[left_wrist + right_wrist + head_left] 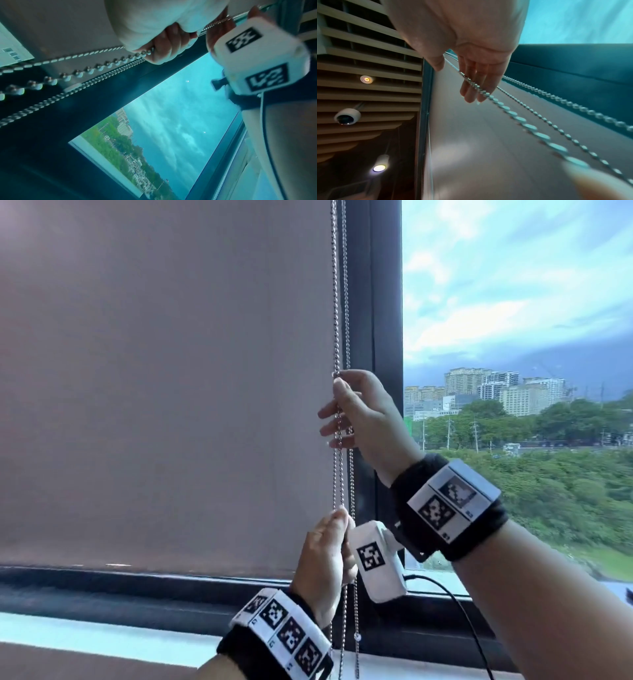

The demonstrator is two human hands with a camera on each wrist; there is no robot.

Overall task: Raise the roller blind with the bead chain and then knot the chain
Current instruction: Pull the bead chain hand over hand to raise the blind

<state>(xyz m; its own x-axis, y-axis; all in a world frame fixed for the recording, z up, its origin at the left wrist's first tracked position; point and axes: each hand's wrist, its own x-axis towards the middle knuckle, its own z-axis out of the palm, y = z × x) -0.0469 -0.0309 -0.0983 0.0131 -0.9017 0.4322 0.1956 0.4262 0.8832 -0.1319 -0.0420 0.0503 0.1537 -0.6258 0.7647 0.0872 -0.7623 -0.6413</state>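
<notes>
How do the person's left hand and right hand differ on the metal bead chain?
The right hand is higher on the metal bead chain; the left hand is lower, near the sill. The right hand's fingers lie fairly straight; the left hand's curl around the chain. Both touch the chain and wear a black wristband.

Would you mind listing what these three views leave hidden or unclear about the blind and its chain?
- Roller at the top of the blind: cut off by the upper edge of the head view.
- Lower loop of the bead chain: runs off the bottom edge of the head view.
- Left hand grip: fingertips hidden behind its own back; left wrist view blurred.
- Right hand: chain beads near the lens smeared in the right wrist view.
</notes>
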